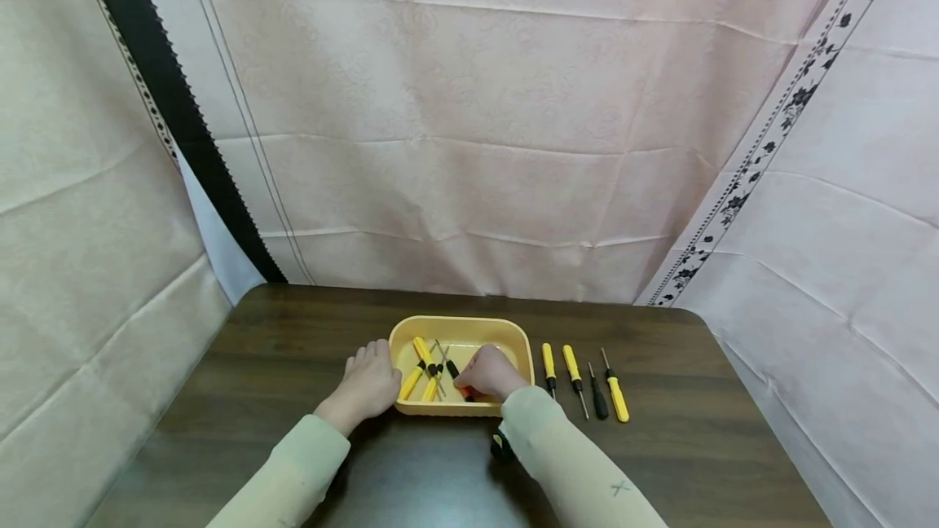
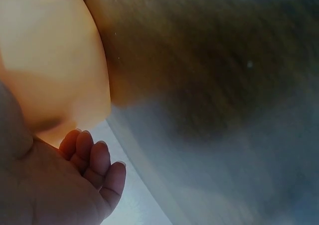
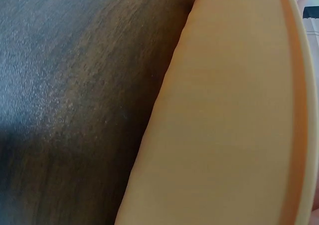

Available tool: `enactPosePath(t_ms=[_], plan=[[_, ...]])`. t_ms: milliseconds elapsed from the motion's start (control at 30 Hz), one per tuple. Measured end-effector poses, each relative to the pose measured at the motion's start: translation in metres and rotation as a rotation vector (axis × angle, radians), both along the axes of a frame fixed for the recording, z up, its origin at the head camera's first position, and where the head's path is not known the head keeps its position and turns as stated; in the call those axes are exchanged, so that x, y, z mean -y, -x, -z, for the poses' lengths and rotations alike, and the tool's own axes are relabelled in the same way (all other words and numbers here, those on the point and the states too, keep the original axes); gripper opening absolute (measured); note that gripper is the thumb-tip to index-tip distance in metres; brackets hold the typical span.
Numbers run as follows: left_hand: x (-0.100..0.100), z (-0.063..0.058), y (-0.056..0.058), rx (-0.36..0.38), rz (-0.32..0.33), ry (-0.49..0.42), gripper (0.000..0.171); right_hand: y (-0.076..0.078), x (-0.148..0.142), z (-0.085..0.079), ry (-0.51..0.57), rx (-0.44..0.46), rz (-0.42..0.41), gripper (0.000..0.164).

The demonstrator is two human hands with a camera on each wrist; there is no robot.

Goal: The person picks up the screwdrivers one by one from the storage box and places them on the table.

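My left hand (image 1: pixel 370 381) rests open against the left side of a yellow rectangular tray (image 1: pixel 469 327), its fingers loosely bent and touching the outer wall. My right hand (image 1: pixel 493 371) dips in over the tray's front right part, fingers curled to pinch the handle of a red-and-black screwdriver (image 1: pixel 465 392), whose shaft points up and left.

From the left, a pale cloth (image 1: pixel 110 210) hangs beside a black zigzag-edged strip (image 1: pixel 183 112) that slants down to the back of the dark wooden worktop (image 1: pixel 704 438). The tray sits on the worktop between my hands. In its left half lie three yellow-handled screwdrivers (image 1: pixel 411 384) with black collars, their shafts crossing.

Just right of the tray, four screwdrivers lie in a row on the worktop: a yellow one (image 1: pixel 548 360) upright in my view, handle away from me; a second yellow one (image 1: pixel 570 361), handle also away; a black one (image 1: pixel 600 402), handle toward me; and a last yellow one (image 1: pixel 619 401), handle likewise near me. Furthest right hangs pale cloth with a dark floral border (image 1: pixel 778 129).
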State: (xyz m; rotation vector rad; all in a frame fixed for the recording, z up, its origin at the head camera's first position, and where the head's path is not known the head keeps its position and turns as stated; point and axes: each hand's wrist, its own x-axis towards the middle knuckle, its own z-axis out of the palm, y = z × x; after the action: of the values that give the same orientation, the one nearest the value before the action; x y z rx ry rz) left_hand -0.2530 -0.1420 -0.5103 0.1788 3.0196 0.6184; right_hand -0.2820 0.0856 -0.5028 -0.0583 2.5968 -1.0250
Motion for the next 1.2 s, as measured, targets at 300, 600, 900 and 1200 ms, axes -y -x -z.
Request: enactPosePath(t_ms=[300,600,900,1200], plan=[[-0.002,0.000,-0.001,-0.016,-0.013,0.018,0.044,-0.002,0.005,0.001,-0.063,-0.033,-0.037,0.028],[-0.002,0.000,-0.002,-0.013,0.005,0.006,0.044,0.001,0.000,0.003,-0.042,-0.005,-0.037,0.031],[-0.004,-0.001,0.000,-0.021,0.020,-0.001,0.044,0.003,-0.008,0.001,0.000,0.019,-0.046,0.030],[-0.002,0.000,-0.001,-0.012,-0.002,0.015,0.041,0.002,-0.005,0.002,0.013,0.023,-0.049,0.030]])
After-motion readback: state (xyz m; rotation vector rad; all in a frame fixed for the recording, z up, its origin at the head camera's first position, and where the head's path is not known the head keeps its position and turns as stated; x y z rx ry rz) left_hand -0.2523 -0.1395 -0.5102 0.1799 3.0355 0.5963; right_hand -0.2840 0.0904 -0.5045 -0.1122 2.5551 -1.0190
